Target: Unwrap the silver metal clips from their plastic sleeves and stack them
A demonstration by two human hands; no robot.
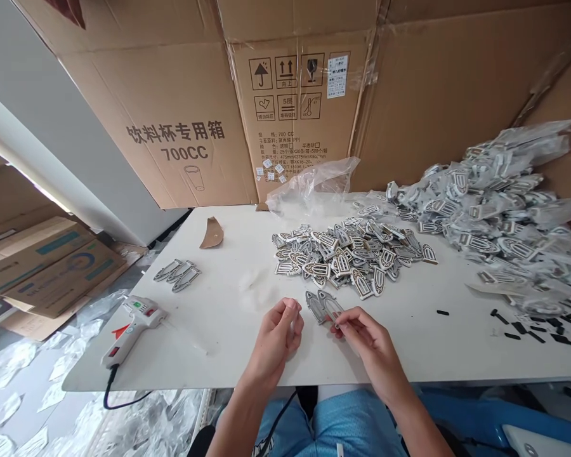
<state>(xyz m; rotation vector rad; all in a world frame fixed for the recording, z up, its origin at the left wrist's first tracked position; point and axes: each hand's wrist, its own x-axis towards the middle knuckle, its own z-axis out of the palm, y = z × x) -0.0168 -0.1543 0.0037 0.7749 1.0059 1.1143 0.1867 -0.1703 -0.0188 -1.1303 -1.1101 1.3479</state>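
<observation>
My left hand (280, 331) is over the front middle of the table, its fingers curled and thumb pressed to them; whatever may be in the pinch is hidden. To its right, my right hand (364, 333) pinches the lower end of a grey arched piece (332, 306) with a pointed tip and open slots. A second grey arched piece (315, 307) lies right beside that one on the white table. Just behind both hands is a heap of small white, grey and gold arched pieces (342, 251). Several grey arched pieces (178, 274) form a small group at the left.
A glue gun (136, 327) lies at the left, its cord over the table edge. Bagged arched pieces (495, 203) are piled at the right, with small black strips (528, 330) before them. Large cardboard boxes (299, 127) wall the back; a clear plastic bag (316, 184) lies there.
</observation>
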